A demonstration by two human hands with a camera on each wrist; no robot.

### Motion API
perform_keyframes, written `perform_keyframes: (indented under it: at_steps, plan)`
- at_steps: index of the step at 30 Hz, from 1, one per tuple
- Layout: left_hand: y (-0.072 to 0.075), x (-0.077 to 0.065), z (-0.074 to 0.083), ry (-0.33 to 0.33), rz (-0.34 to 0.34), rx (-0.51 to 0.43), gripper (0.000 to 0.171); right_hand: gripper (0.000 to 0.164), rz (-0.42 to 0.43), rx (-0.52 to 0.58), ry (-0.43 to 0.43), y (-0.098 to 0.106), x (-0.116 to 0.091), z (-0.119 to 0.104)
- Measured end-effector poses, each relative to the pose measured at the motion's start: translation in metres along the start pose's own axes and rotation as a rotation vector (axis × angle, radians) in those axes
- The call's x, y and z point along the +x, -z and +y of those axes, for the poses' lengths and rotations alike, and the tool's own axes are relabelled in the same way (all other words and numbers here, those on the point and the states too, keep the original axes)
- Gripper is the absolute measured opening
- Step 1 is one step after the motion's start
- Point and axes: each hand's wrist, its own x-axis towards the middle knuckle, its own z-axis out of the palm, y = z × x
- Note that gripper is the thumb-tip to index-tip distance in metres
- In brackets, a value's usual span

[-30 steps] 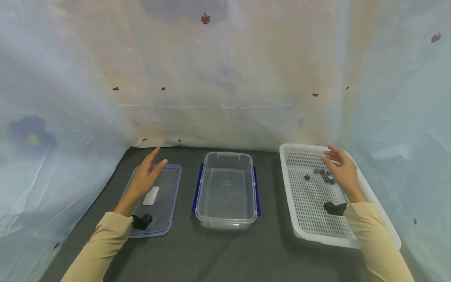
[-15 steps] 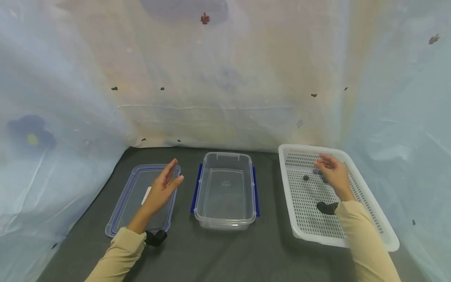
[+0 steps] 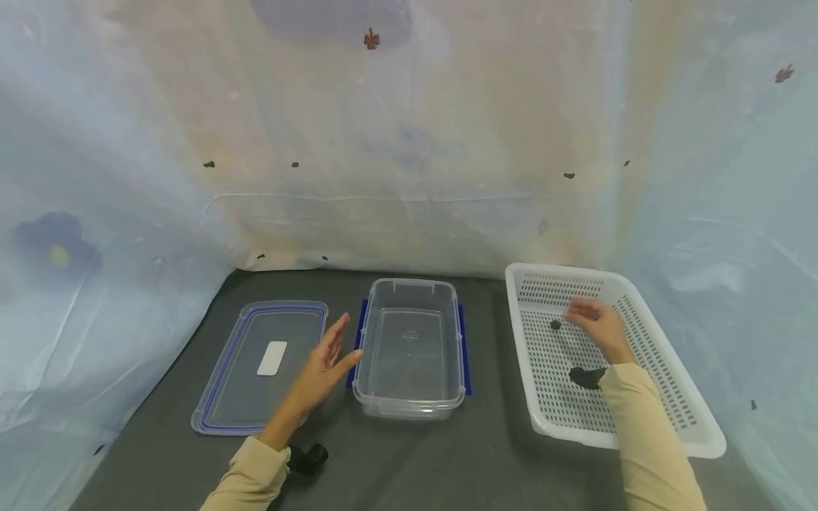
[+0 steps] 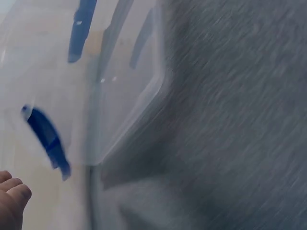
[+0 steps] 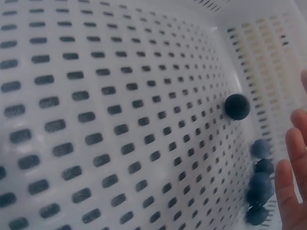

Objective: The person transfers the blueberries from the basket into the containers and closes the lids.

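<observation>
1 round, near-black berry (image 5: 237,107) near several dusky-blue berries (image 5: 260,186)

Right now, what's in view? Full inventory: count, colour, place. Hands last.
lid: 1, clear with blue edging, flat on the cloth, left
label: 1, white, on the lid
container: 1, clear, lidless, centre
side clips: count unclear, blue, along the container's long sides
basket: 1, white, perforated, right
lone ball: 1, dark blue, in the basket
ball cluster: at least four, blue, in the basket near the right hand
cloth: 1, dark grey, under everything
backdrop: sheet count unclear, pale, patterned, behind and at the sides
wrist devices: 2, black, one per wrist
sleeves: 2, pale yellow, lower left and right
left hand: 1, beside the container
right hand: 1, over the basket
</observation>
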Motion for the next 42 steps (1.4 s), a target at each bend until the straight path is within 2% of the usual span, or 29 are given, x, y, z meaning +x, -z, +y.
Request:
perform_keyframes:
  at_steps: [3, 9, 16, 21, 31, 42]
  plan:
    - [-0.009, -0.004, -0.002, 0.025, 0.011, 0.007, 0.070, 0.054, -0.019, -0.034, -0.021, -0.002, 0.001, 0.003]
    - [-0.023, -0.011, -0.008, 0.013, 0.021, 0.059, 0.073, 0.053, -0.022, -0.059, -0.053, -0.004, 0.001, 0.008]
    - [-0.033, -0.013, -0.011, -0.004, 0.058, 0.214, 0.084, 0.055, -0.077, -0.098, -0.103, -0.012, 0.006, 0.016]
    - [-0.040, -0.012, -0.012, 0.021, 0.060, 0.281, 0.091, 0.053, -0.061, -0.149, -0.136, -0.018, 0.008, 0.018]
    - [-0.050, -0.008, -0.017, 0.016, 0.070, 0.304, 0.106, 0.049, -0.039, -0.235, -0.127, -0.020, 0.011, 0.011]
    - [-0.058, -0.008, -0.015, 0.061, 0.058, 0.317, 0.112, 0.036, -0.034, -0.274, -0.125, -0.026, 0.015, 0.012]
